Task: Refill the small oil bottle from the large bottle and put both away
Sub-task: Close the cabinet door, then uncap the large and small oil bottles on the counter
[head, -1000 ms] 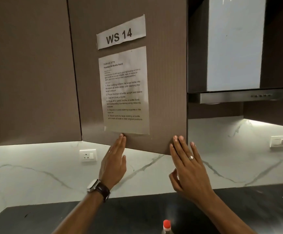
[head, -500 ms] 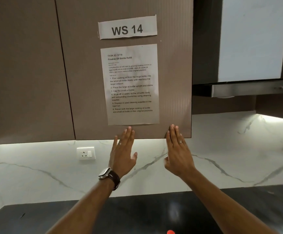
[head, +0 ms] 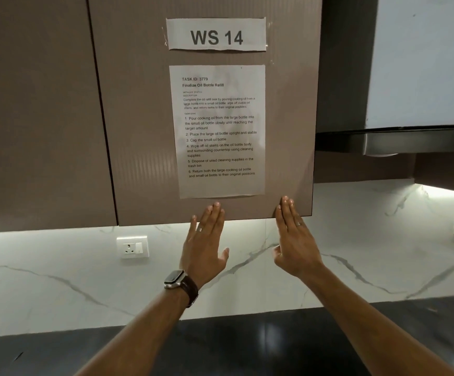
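Oil bottles: neither in view, location cannot be told.

Left hand (head: pixel 205 244): flat, fingers straight and together, tips touching the lower edge of the cabinet door (head: pixel 139 131); holds nothing. Watch (head: pixel 178 283) on its wrist.

Right hand (head: pixel 295 240): flat, fingers straight, tips on the same door near its lower right corner; holds nothing.

Cabinet door: brown, shut; contents hidden. Bears label "WS 14" (head: pixel 216 35) and below it a printed instruction sheet (head: pixel 219 131).

Surroundings: range hood (head: pixel 394 139) at right; white marble backsplash (head: pixel 57 267) with wall socket (head: pixel 132 246); dark countertop (head: pixel 247 346) below.
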Motion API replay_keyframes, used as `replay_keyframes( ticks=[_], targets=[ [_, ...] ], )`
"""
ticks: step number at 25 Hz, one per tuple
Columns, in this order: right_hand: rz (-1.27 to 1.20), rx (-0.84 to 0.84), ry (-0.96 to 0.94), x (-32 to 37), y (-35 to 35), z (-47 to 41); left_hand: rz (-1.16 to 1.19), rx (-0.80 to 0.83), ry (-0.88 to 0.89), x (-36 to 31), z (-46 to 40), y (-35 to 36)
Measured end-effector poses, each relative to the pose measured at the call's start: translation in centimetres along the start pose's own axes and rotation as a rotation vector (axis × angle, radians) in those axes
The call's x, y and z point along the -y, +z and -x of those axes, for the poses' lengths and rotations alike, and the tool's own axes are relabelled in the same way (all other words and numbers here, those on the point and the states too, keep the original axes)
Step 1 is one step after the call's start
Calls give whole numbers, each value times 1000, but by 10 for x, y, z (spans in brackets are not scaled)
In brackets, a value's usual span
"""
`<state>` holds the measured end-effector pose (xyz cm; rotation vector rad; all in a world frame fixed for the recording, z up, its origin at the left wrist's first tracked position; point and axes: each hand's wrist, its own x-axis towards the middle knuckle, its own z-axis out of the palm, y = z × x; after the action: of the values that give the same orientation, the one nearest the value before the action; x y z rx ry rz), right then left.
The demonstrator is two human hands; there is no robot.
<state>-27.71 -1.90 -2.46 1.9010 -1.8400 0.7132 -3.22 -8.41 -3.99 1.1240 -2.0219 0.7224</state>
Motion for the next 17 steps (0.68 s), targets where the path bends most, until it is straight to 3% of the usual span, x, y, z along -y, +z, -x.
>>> replay_keyframes(
  ticks=[8, 11, 14, 17],
  targets=[
    [-15, 57, -3, -9, -17, 8, 142, 84, -96, -18, 14, -9],
    [-119, 163, 131, -13, -10, 42, 345, 186, -276, -50, 74, 1],
    [-220, 240, 204, -9, 3, 105, 594, 395, -406, -96, 162, 15],
    [-161, 431, 241, 3, 18, 172, 754, 524, -521, -134, 237, 30]
  ],
)
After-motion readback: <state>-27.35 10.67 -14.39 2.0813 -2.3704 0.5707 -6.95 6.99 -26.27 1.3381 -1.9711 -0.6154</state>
